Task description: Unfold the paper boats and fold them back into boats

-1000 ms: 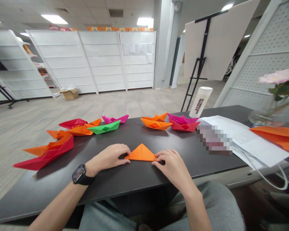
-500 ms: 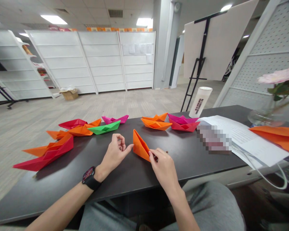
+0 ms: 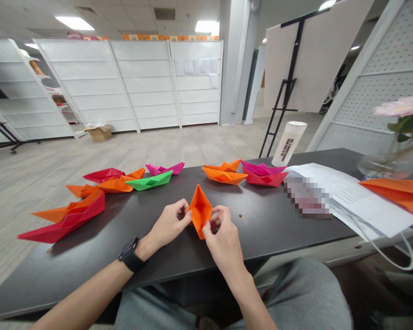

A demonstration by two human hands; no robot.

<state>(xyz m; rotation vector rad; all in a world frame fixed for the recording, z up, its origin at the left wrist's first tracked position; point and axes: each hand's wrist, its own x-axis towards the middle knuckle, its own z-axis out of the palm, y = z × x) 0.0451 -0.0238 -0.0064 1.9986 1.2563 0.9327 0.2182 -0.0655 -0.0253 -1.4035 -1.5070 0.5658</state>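
Note:
A folded piece of orange paper (image 3: 200, 208) is held up over the middle of the dark table, its pocket spread apart and facing me. My left hand (image 3: 172, 222), with a black watch (image 3: 132, 255) on the wrist, pinches its left edge. On the opposite side my right hand (image 3: 222, 233) grips the right edge, thumb at the pocket's mouth and fingers behind. Beyond it lie orange paper boats (image 3: 225, 176), a magenta and a red paper boat (image 3: 265, 178), and a green paper boat (image 3: 149, 180).
Several more red and orange paper boats (image 3: 65, 220) line the table's left side. To the right are printed sheets (image 3: 368, 201), a white cable, a blurred-out item (image 3: 308, 197), a white cup (image 3: 289, 143), orange paper (image 3: 395, 195) and a glass vase with a pink flower (image 3: 399, 106).
The orange paper has turned so its pocket faces me and is spread wider. My left hand, formerly beside it with curled fingers, now grips its left edge; my right hand has shifted slightly left.

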